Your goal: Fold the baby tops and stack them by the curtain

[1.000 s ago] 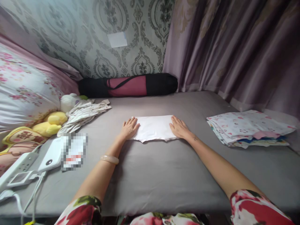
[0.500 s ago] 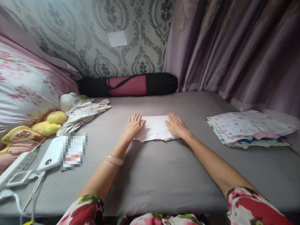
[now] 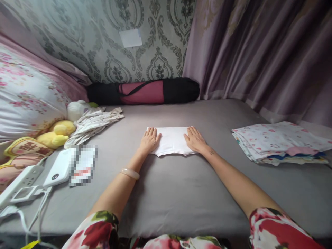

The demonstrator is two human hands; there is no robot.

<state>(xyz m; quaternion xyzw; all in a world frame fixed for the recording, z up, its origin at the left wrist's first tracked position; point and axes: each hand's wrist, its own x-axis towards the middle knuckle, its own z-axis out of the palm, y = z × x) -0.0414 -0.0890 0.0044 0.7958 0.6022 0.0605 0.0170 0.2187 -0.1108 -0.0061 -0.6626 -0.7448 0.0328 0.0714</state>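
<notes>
Head view. Nearest, a pale bangle (image 3: 129, 173) sits on the left wrist. The left hand (image 3: 149, 140) and right hand (image 3: 194, 140) lie flat and spread, palms down, grasping nothing, each pressing one end of the folded white cloth (image 3: 172, 140). The cloth lies mid-bed on the grey sheet (image 3: 181, 193).

Change noted: a second ago the hands sat at the cloth's outer edges. Both have since slid inward onto it, and the cloth has not shifted. This reads as smoothing of a finished fold.

To the right, well apart, is a stack of folded printed cloths (image 3: 280, 141). Farthest, a black-and-maroon roll bag (image 3: 145, 92) lies against the wall.
</notes>
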